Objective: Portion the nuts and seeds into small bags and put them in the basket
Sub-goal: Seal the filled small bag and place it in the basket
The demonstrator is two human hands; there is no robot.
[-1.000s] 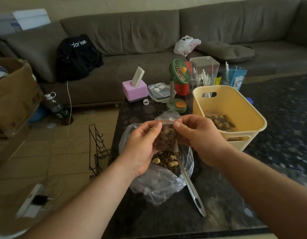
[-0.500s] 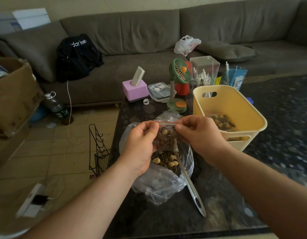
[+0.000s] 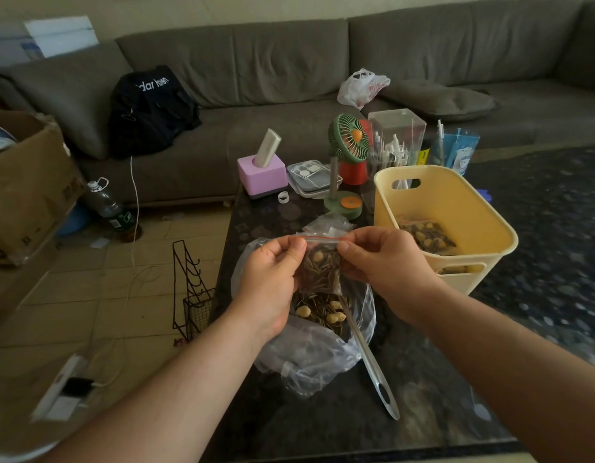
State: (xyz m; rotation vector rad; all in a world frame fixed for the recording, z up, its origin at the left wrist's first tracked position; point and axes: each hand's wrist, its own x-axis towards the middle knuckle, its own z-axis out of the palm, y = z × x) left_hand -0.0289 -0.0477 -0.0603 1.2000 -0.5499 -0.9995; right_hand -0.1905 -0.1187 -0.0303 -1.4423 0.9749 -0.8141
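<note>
Grey-brown sectional sofa [image 3: 289, 61] along pale wall [image 3: 189, 8]. Beige tiled floor [image 3: 89, 295] at left, dark patterned rug [image 3: 556, 228] at right. Dim, even light.

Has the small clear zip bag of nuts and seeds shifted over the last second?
No. The small clear zip bag stays pinched at its top between the left hand and right hand, above the large clear plastic bag, left of the yellow plastic basket.

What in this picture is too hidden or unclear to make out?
- Head view: the small bag's zip strip ends, covered by both hands' fingers.
- The spoon's bowl, buried in the big bag's nuts.
- The basket's near floor, behind its front wall.
</note>
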